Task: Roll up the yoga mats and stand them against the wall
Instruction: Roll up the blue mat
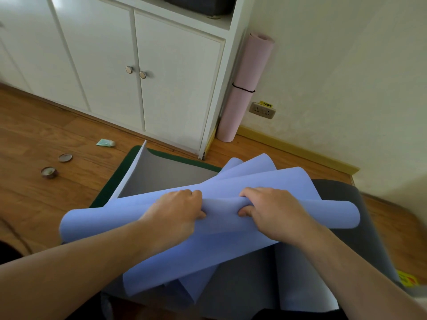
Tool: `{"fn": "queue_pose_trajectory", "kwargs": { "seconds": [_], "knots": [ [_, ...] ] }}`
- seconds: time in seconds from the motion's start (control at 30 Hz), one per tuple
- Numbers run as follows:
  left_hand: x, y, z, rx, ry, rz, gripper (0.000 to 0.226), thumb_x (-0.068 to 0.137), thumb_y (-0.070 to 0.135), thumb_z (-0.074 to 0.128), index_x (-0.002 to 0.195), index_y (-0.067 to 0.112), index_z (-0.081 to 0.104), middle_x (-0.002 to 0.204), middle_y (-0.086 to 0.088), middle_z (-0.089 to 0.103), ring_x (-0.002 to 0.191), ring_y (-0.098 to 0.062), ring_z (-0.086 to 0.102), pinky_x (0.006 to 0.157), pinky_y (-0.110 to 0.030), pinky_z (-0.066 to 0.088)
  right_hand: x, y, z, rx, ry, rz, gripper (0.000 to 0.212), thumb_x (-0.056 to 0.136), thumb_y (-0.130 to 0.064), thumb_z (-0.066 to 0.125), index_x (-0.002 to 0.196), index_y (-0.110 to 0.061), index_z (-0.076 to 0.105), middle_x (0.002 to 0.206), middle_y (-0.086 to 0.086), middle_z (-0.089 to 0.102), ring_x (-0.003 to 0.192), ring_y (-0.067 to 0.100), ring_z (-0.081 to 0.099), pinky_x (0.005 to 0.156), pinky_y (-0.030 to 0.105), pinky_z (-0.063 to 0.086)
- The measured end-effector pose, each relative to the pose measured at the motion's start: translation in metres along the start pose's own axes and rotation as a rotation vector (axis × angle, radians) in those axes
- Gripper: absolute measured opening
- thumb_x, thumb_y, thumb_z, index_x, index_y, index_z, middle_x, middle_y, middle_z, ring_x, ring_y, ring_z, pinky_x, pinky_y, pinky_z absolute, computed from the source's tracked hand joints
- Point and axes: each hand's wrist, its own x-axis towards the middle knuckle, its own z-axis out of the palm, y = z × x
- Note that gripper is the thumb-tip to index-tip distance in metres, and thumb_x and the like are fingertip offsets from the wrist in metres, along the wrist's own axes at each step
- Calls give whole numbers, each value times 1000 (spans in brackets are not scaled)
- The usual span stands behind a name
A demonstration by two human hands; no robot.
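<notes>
A blue yoga mat [272, 181] lies loosely coiled in front of me, its layers fanned out unevenly. My left hand [178, 211] and my right hand [272, 213] grip the near roll of it side by side, fingers curled over the top and thumbs tucked under. Beneath it lie a grey mat [166, 176] with one edge curling up, and a dark green mat [111, 183] under that. A pink mat [245, 88], rolled and bound with a black band, stands upright in the corner against the wall.
White cabinet [175, 84] with two knobbed doors stands behind the mats. On the wooden floor at left lie a small tube [105, 142], a tin lid [65, 157] and a small tin [49, 172]. A wall socket [262, 110] sits low beside the pink mat.
</notes>
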Motion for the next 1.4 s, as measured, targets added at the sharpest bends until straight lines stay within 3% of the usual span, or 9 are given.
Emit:
{"fn": "queue_pose_trajectory", "kwargs": {
  "seconds": [0.13, 0.33, 0.43, 0.57, 0.8, 0.93, 1.03, 1.17, 1.4],
  "knots": [
    [-6, -3, 6, 7, -44, 80, 12, 107, 31, 45, 102, 22, 39, 97, 3, 52, 84, -15, 53, 71, -33, 43, -3, 0, -3, 6, -91, -34, 17, 109, -48, 48, 106, -33, 43, 107, -7, 61, 95, 20, 58, 82, 41, 49],
    [-8, -3, 9, 6, -72, 117, 30, 106, 57, 42, 112, 28, 41, 105, 6, 54, 90, -14, 55, 88, -35, 52, -9, 2, -8, 65, -146, -24, 46, 88, -67, 70, 101, -35, 40, 93, -11, 59, 83, 11, 57, 68, 33, 45],
    [-9, 0, 8, 66, -69, 116, 38, 103, 64, 45, 110, 27, 40, 103, 5, 55, 88, -15, 55, 82, -32, 48, -8, 2, -7, 99, -145, -2, 44, 89, -60, 74, 99, -36, 38, 88, -10, 60, 78, 11, 58, 62, 30, 42],
    [-7, 1, 11, 73, -53, 98, 30, 108, 56, 40, 103, 26, 39, 94, 7, 52, 80, -15, 53, 72, -32, 42, -8, 2, -3, 92, -130, -9, 39, 96, -56, 68, 89, -34, 37, 84, -9, 59, 77, 13, 56, 62, 29, 41],
    [-6, 2, 12, -96, -99, 31, 21, 106, 52, 49, 98, 33, 47, 104, 6, 39, 83, -13, 45, 75, -30, 37, -4, -3, 2, 35, -3, -49, 28, 90, -58, 71, 90, -34, 57, 95, -12, 51, 89, 10, 50, 74, 28, 44],
    [-3, -1, 8, -114, -12, -20, 27, 100, 55, 58, 100, 29, 52, 100, 7, 52, 86, -15, 54, 73, -32, 44, -3, -3, -1, 33, 55, -5, 27, 87, -61, 71, 94, -35, 67, 88, -12, 63, 84, 11, 58, 77, 34, 53],
    [-1, 0, 6, -43, -2, -23, 28, 103, 50, 55, 106, 22, 53, 101, 0, 61, 86, -20, 56, 70, -35, 46, 0, -5, -1, -18, 37, -2, 25, 96, -58, 63, 96, -33, 62, 92, -10, 65, 86, 14, 59, 79, 37, 52],
    [-3, 3, 12, -4, -34, 41, 22, 107, 40, 49, 100, 22, 40, 95, 1, 54, 85, -19, 57, 72, -37, 48, -1, -12, -4, -38, -66, -24, 19, 108, -48, 52, 105, -33, 40, 110, -8, 59, 94, 16, 51, 79, 34, 42],
    [-9, 4, 11, 31, -74, 105, 37, 99, 59, 53, 106, 25, 41, 101, 3, 55, 88, -17, 56, 86, -40, 54, -8, -12, -5, -21, -154, -19, 49, 88, -61, 74, 107, -34, 37, 103, -10, 58, 89, 15, 56, 71, 31, 42]
  ]
}}
